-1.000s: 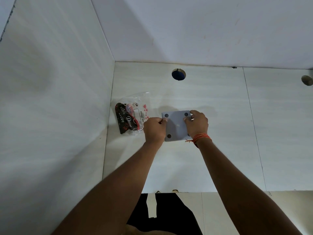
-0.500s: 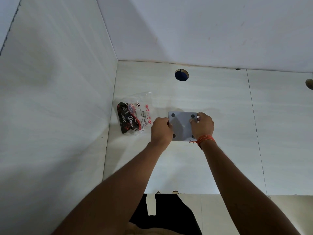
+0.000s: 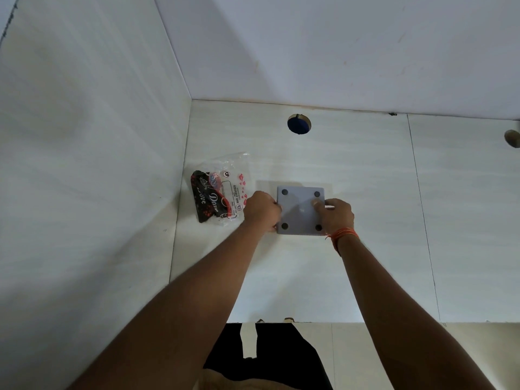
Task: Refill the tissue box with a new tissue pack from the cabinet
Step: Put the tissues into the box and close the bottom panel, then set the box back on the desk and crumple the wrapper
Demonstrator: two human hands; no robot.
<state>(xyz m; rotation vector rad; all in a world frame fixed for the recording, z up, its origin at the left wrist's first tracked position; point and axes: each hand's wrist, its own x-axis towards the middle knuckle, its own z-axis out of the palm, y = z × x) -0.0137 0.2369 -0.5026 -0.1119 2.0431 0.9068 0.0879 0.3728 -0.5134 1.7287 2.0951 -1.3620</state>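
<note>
A grey square tissue box (image 3: 298,209) lies upside down on the white shelf (image 3: 281,277), its flat bottom with four round feet facing up. My left hand (image 3: 260,210) grips its left edge. My right hand (image 3: 336,213), with an orange thread at the wrist, holds the right edge, the thumb pressing on the bottom panel. To the left of the box lies an opened clear tissue wrapper (image 3: 218,194) with black and red print, close to the left wall. The tissues themselves are hidden.
The shelf is closed in by a white left wall (image 3: 84,164) and back wall (image 3: 337,52). A round hole (image 3: 298,124) with blue behind it sits near the back edge. A second hole (image 3: 512,138) shows at far right. The shelf's front edge runs below my forearms.
My right thumb has slid from the box's top right corner onto the bottom panel. The box has shifted slightly; all four feet now show. The wrapper has not moved.
</note>
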